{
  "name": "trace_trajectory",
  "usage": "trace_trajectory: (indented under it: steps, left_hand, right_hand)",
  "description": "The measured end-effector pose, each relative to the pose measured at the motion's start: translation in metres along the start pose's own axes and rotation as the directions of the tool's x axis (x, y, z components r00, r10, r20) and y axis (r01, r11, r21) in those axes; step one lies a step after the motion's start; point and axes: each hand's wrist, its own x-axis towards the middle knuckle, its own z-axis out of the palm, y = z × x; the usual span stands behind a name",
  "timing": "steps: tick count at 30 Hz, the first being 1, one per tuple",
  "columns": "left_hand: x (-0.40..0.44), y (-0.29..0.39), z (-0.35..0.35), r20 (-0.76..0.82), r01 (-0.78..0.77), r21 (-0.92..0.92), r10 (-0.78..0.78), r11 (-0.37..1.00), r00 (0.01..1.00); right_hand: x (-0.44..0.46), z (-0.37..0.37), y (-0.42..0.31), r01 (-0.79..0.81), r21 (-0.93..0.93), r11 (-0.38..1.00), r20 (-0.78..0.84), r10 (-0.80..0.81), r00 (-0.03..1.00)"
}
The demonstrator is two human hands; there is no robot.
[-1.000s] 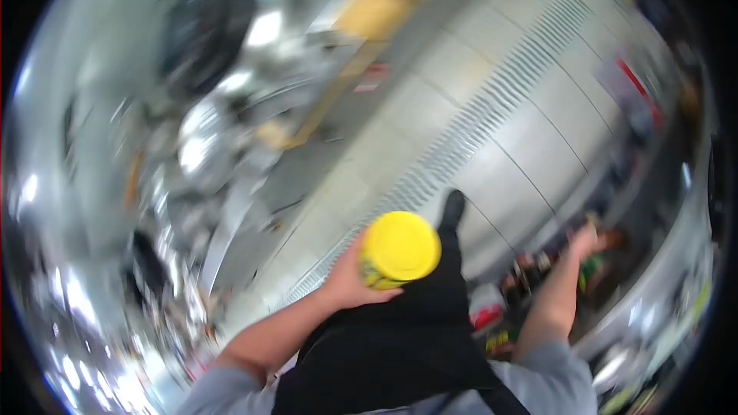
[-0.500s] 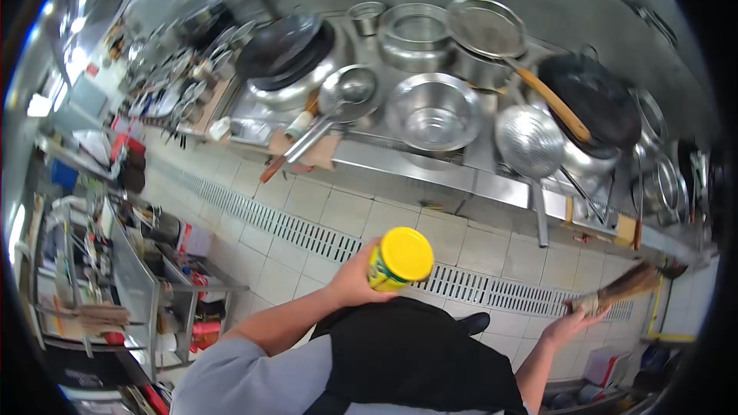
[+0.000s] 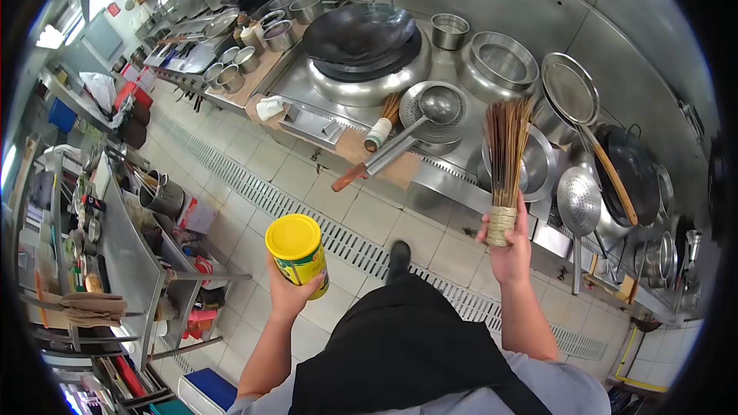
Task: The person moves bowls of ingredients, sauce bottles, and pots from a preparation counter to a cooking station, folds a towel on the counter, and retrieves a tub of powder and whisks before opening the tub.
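My left hand is closed around a yellow canister with a yellow lid, held upright over the floor. In my right hand is a bamboo wok brush, gripped by its bound handle with the bristles pointing up. Behind the bristles, a steel bowl on the stove counter is partly hidden. To its left, a ladle lies on a perforated strainer, its handle over the counter edge. Beside them rests a second bamboo brush with a pale wrapped handle.
Dark woks sit on the left burner. A wooden-handled sieve and a perforated skimmer are on the right. A steel shelving unit stands to the left. A drain grate crosses the tiled floor.
The view has turned right-to-left along the stove. The brush has come up from low at the right to upright in front of the counter. The canister now appears lower and farther left.
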Motion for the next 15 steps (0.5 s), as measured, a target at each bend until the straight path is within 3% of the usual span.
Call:
trace_trajectory:
  steps: [1, 4, 5, 7, 13, 15]
  left_hand:
    - [0.005, 0.0, -0.001, -0.028, 0.046, -0.009, -0.046, 0.999, 0.999]
    - [0.027, 0.001, -0.001, -0.077, 0.011, -0.006, -0.012, 1.0, 0.997]
    - [0.036, 0.004, -0.001, -0.088, 0.008, 0.004, -0.008, 1.0, 0.996]
    - [0.056, 0.01, 0.0, -0.073, 0.006, 0.02, -0.004, 1.0, 0.997]
    - [0.146, 0.006, 0.013, -0.06, -0.019, 0.04, 0.022, 0.999, 0.998]
    - [0.193, 0.003, 0.025, -0.099, -0.024, -0.052, 0.019, 0.998, 0.995]
  right_hand:
    - [0.011, 0.007, 0.008, -0.011, 0.0, 1.0, 0.007, 0.011, 1.0]
    - [0.054, 0.029, 0.031, -0.279, 0.12, 0.953, 0.264, 0.24, 0.934]
    - [0.068, 0.03, 0.043, -0.284, 0.129, 0.95, 0.276, 0.24, 0.931]
    - [0.099, 0.026, 0.072, -0.47, 0.196, 0.861, 0.416, 0.361, 0.834]
    - [0.165, 0.044, 0.116, -0.557, 0.208, 0.804, 0.374, 0.461, 0.805]
    - [0.189, 0.046, 0.124, -0.595, 0.124, 0.794, 0.378, 0.517, 0.768]
